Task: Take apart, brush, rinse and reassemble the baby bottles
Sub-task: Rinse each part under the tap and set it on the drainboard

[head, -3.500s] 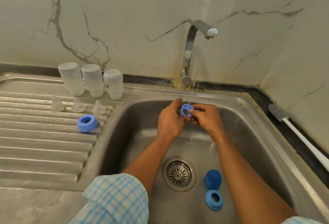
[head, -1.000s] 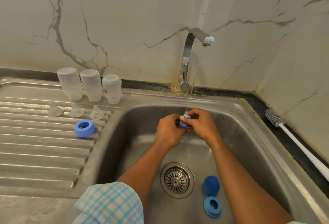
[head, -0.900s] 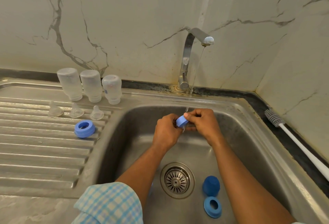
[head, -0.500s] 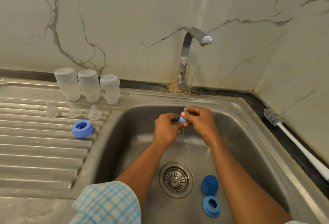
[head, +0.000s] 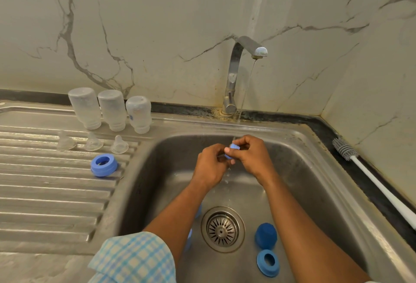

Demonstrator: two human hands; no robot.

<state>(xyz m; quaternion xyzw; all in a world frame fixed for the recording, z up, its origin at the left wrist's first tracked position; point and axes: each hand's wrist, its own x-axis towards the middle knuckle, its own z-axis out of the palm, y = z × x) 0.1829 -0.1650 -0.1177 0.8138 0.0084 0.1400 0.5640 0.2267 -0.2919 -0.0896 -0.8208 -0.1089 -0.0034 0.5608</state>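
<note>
I see a white wall (head: 157,23) with grey lines far off, side wall (head: 373,93) at right, dark strip (head: 33,97) below, stone counter (head: 33,268) near left.

Light blue and white checked sleeve (head: 132,258) at 7 o'clock, ending near elbow, left hand (head: 209,168) and right hand (head: 252,159) bare.

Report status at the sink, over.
Left hand and right hand both hold blue bottle part under tap stream. Blue cap, blue ring lie in basin. Nothing in the way.

tap (head: 234,80): running | sink (head: 304,170): steel | drain strainer (head: 222,229): centre | wall (head: 157,35): marble
</note>
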